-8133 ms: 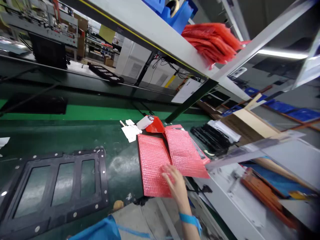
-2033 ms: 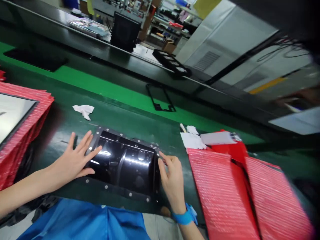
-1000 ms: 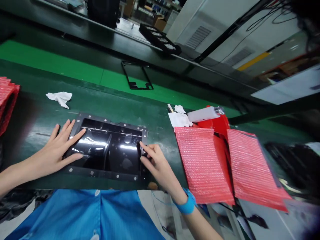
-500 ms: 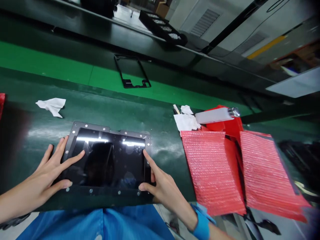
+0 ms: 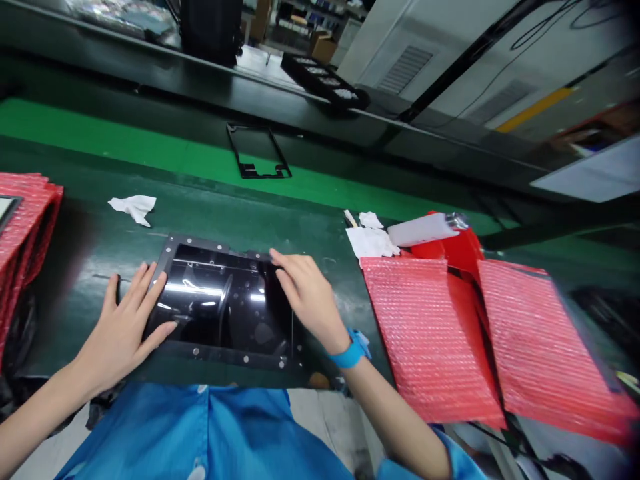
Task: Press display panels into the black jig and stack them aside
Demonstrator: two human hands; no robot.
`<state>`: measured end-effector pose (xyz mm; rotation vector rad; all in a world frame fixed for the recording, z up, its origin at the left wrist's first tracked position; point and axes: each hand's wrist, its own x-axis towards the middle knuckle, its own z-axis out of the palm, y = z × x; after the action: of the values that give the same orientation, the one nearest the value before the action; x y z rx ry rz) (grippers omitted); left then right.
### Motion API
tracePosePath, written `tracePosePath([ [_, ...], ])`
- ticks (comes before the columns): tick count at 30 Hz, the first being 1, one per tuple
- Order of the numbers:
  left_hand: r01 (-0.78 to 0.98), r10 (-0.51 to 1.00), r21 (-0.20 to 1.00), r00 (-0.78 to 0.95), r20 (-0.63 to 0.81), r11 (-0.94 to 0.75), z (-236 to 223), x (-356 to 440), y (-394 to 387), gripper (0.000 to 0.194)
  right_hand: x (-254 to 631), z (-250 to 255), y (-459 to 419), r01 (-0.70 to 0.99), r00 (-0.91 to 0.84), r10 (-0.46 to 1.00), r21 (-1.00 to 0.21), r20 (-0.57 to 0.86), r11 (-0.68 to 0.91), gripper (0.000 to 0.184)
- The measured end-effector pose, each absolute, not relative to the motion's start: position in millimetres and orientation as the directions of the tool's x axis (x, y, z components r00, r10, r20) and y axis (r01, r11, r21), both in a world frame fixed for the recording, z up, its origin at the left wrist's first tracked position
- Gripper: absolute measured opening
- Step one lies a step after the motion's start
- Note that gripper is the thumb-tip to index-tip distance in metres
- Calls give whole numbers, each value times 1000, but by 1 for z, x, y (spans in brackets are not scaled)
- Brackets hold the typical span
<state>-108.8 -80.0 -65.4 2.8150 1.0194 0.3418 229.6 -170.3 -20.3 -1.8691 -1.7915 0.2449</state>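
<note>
A dark flat display panel (image 5: pixel 195 351) with a grey border and small round dots along it lies on the green bench top in front of me. A glossy clear film (image 5: pixel 200 290) over its black face shows bent, doubled reflections. My left hand (image 5: pixel 125 320) rests spread on the panel's left edge, thumb over the lower left of the glossy face. At the upper right corner, my right hand (image 5: pixel 310 293) has its thumb and forefinger close together, appearing to pinch the film's edge. The fingers partly cover that corner. A blue band circles the right wrist.
Red bubble-wrap pouches (image 5: pixel 410 333) lie on the right, and more red pouches (image 5: pixel 30 227) on the left. Beyond the panel are a crumpled white wipe (image 5: pixel 134 207), a black frame (image 5: pixel 260 175), white wipes (image 5: pixel 373 241) and a white bottle (image 5: pixel 423 230).
My right hand has moved from the panel's right side up to its upper right corner. Reflections on the face have become bent. The view has shifted, bringing more red pouches in at left.
</note>
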Motion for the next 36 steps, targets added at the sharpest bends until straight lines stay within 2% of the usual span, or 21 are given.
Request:
tracePosePath([
  [2, 614, 634, 160, 754, 173, -773, -66, -109, -80, 86, 215, -25, -154, 866, -68, 971, -469, 230, 172, 46],
  [4, 617, 631, 131, 757, 173, -776, -65, -109, -81, 95, 203, -33, -144, 866, -168, 961, -432, 220, 250, 55],
  [7, 632, 643, 119, 746, 174, -765, -64, -108, -83, 98, 196, -44, -139, 859, -168, 955, -439, 244, 263, 56],
  [10, 644, 658, 136, 733, 171, -753, -63, -107, -86, 95, 199, -46, -135, 777, -46, 961, -595, 273, 206, 42],
  [14, 640, 667, 194, 729, 150, -743, -61, -108, -84, 93, 205, -33, -123, 608, 48, 983, -786, 176, 111, 36],
  [17, 612, 675, 321, 726, 135, -722, -61, -108, -80, 90, 210, -18, -116, 544, 14, 995, -835, 100, 76, 35],
  [20, 541, 721, 546, 670, 180, -640, -59, -104, -84, 70, 218, -2, -115, 564, -65, 997, -823, 32, 63, 40],
  [22, 459, 783, 717, 590, 196, -525, -55, -98, -94, 57, 224, 10, -115, 585, -91, 996, -810, -20, 37, 42],
  [25, 255, 877, 938, 472, 92, -236, -41, -79, -106, 43, 232, 32, -112, 517, -120, 990, -856, -72, 1, 38],
  [26, 166, 896, 974, 440, 65, -152, -35, -71, -106, 38, 233, 40, -110, 492, -112, 993, -870, -44, 17, 37],
  [28, -10, 927, 996, 365, 83, -86, -19, -54, -89, 30, 236, 56, -106, 519, -21, 991, -846, 135, 126, 34],
  [30, -126, 952, 982, 255, 172, -144, -1, -39, -50, 30, 238, 69, -103, 652, 111, 913, -722, 392, 231, 32],
  [32, -125, 969, 972, 124, 216, -201, 17, -29, 10, 34, 242, 75, -107, 764, 184, 813, -601, 552, 235, 32],
  [34, -76, 976, 975, 44, 215, -211, 31, -27, 78, 33, 250, 71, -119, 795, 212, 797, -574, 566, 196, 33],
  [36, 18, 980, 981, -33, 194, -193, 42, -32, 143, 30, 265, 55, -142, 783, 232, 830, -604, 508, 151, 34],
])
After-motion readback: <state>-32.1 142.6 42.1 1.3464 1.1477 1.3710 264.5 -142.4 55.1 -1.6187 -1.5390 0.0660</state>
